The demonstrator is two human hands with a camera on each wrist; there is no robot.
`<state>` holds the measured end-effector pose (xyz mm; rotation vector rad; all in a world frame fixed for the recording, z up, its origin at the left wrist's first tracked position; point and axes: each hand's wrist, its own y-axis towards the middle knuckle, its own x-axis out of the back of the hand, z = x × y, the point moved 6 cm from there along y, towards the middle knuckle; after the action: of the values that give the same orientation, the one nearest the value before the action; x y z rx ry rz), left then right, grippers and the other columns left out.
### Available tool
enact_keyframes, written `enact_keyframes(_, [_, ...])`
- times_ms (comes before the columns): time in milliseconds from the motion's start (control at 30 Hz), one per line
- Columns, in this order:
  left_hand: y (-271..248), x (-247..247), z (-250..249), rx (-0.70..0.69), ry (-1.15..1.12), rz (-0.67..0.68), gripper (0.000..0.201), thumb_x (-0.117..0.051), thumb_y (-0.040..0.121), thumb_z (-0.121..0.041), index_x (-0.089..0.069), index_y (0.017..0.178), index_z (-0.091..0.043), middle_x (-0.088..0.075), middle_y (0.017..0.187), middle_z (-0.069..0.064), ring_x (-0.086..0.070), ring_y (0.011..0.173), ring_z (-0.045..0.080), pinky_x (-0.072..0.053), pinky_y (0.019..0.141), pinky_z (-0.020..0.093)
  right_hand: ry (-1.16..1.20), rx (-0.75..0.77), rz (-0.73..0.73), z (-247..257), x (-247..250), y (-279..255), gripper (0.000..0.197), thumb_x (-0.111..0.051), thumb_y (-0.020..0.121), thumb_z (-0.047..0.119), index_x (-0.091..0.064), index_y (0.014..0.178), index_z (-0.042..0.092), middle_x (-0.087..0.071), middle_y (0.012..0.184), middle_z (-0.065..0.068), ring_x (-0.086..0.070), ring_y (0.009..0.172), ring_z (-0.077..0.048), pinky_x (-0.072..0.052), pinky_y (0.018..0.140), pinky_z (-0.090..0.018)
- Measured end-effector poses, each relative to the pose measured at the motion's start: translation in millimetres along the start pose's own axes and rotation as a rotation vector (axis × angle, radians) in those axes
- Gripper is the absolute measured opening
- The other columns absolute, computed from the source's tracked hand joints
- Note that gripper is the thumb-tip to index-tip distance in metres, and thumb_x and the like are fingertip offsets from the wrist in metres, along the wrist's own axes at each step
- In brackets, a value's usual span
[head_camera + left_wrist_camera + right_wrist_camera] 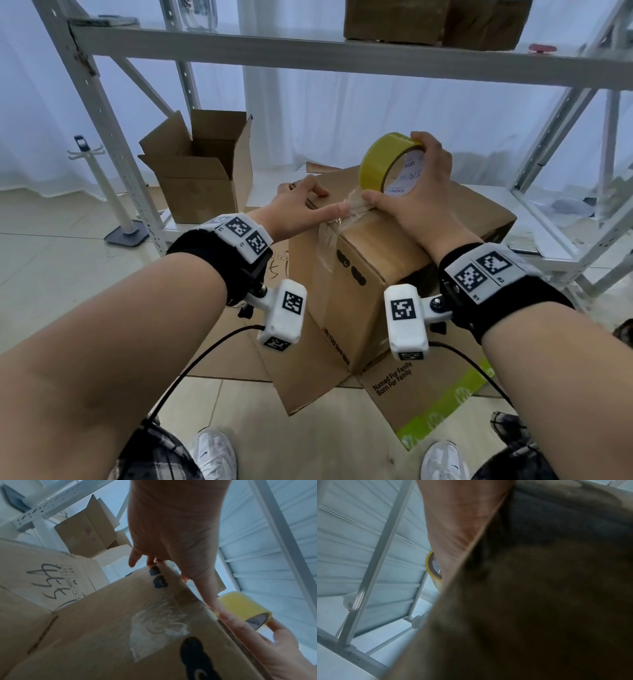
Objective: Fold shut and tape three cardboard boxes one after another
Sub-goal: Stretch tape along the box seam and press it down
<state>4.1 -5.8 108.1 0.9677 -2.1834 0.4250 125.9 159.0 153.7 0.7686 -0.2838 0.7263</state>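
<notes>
A closed brown cardboard box (359, 308) stands on the floor in front of me, one corner toward me. My right hand (416, 192) grips a yellow tape roll (383, 161) upright on the box top, thumb pressing the pulled-out clear tape (346, 209) at the near edge. My left hand (301, 205) lies on the top edge, its forefinger straight and pressing the same tape strip. The crinkled tape end (154, 627) sticks down the box side. In the right wrist view only the roll's rim (431, 566) and blurred cardboard (522, 615) show.
An open box (202, 168) with raised flaps stands at the back left beside a white rack post (113, 150). Two brown boxes (435, 20) sit on the shelf above. Flattened cardboard (421, 394) lies under the box; a white stand (109, 198) is at left.
</notes>
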Motion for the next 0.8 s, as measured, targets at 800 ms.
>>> enact_keyframes(800, [11.3, -6.0, 0.7, 0.193, 0.098, 0.022, 0.106, -0.066, 0.06, -0.078, -0.015, 0.145, -0.04, -0.024, 0.14, 0.009, -0.035, 0.129, 0.031, -0.031, 0.111, 0.046, 0.095, -0.188, 0.074, -6.4, -10.7, -1.7, 0.093, -0.077, 0.076, 0.039, -0.014, 0.143, 0.027, -0.026, 0.143, -0.012, -0.035, 0.128, -0.023, -0.031, 0.098, -0.03])
